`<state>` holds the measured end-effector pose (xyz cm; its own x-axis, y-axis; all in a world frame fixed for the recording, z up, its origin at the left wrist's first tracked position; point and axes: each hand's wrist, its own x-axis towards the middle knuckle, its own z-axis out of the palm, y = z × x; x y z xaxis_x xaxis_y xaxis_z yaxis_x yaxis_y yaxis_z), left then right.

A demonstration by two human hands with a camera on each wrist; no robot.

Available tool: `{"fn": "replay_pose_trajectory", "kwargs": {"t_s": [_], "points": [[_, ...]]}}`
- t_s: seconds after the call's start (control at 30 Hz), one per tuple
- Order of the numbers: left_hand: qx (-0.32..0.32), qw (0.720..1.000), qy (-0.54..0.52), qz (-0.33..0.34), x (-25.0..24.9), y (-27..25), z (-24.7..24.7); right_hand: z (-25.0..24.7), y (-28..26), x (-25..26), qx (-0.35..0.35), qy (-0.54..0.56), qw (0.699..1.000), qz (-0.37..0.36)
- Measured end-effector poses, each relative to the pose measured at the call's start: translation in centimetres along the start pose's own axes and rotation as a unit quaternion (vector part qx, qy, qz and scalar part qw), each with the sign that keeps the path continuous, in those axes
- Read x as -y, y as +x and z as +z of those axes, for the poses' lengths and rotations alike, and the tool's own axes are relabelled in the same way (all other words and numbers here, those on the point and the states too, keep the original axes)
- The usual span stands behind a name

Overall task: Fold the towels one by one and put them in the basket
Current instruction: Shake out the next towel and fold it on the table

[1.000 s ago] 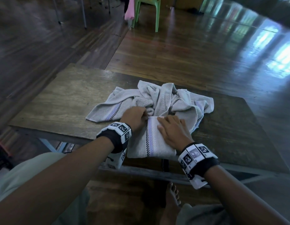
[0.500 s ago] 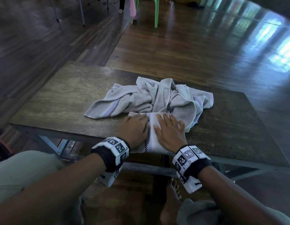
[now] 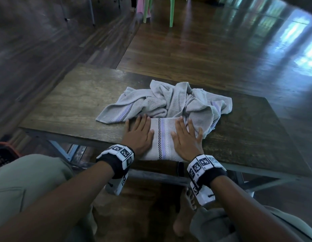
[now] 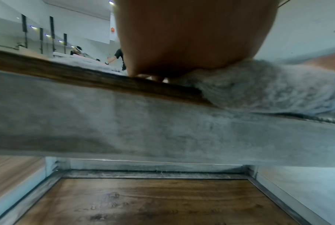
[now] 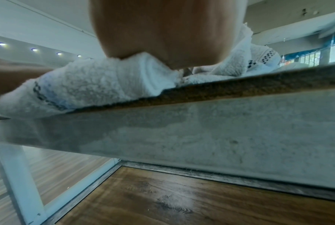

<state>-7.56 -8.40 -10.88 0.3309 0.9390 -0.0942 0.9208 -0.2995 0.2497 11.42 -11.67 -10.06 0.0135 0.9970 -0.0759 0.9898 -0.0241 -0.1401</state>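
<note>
A folded grey towel (image 3: 163, 139) with a lilac and black checked stripe lies at the near edge of the wooden table (image 3: 78, 102). My left hand (image 3: 138, 131) lies flat on its left side and my right hand (image 3: 185, 135) flat on its right side, fingers straight, pressing it down. Behind it sits a crumpled heap of grey towels (image 3: 171, 102). In the wrist views only the heel of each palm shows, resting on the folded towel (image 4: 268, 86) (image 5: 97, 85) at the table edge (image 5: 258, 85). A dark basket (image 3: 3, 156) with an orange rim peeks in at the far left.
The table stands on a metal frame (image 3: 157, 177) above a wooden floor. My knees (image 3: 29, 175) and a bare foot (image 3: 185, 213) are under the near edge. Green chair legs (image 3: 171, 11) stand far behind the table.
Both hands have gone from folding the towel near its middle to lying flat and apart on it, left hand to the left, right hand to the right. The fold now lies flatter.
</note>
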Motion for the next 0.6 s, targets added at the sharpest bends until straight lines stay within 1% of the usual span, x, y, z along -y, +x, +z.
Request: {"fn": "replay_pose_trajectory", "kwargs": {"t_s": [0.1,0.13,0.2,0.27,0.3,0.4,0.47,0.53,0.6], "points": [[0.02,1.0,0.007,-0.013,1.3,-0.5,-0.9,-0.4,-0.3,-0.7,0.01,0.002,1.0,-0.016],[0.015,1.0,-0.003,-0.015,1.6,-0.7,-1.1,-0.7,-0.5,-0.9,0.005,-0.004,1.0,-0.021],[-0.029,0.998,-0.047,-0.025,2.0,-1.3,-1.6,-1.3,-0.8,-1.3,-0.02,0.008,1.0,-0.016],[-0.072,0.992,-0.091,-0.05,2.1,-1.8,-2.1,-2.3,-1.2,-1.5,-0.055,0.072,0.996,0.026],[-0.076,0.989,-0.111,-0.067,2.0,-2.1,-2.4,-2.7,-1.3,-1.7,-0.064,0.112,0.99,0.05],[-0.032,0.981,-0.153,-0.112,1.9,-2.4,-2.7,-2.8,-0.9,-2.1,-0.052,0.193,0.975,0.097],[0.005,0.976,-0.181,-0.122,2.0,-2.0,-2.3,-2.2,-0.2,-2.5,-0.013,0.236,0.963,0.131],[0.028,0.969,-0.208,-0.128,2.0,-1.8,-2.2,-2.4,0.2,-2.0,0.025,0.269,0.95,0.154],[0.041,0.963,-0.231,-0.132,1.9,-1.6,-2.2,-3.0,0.1,-1.4,0.039,0.286,0.943,0.164]]}}
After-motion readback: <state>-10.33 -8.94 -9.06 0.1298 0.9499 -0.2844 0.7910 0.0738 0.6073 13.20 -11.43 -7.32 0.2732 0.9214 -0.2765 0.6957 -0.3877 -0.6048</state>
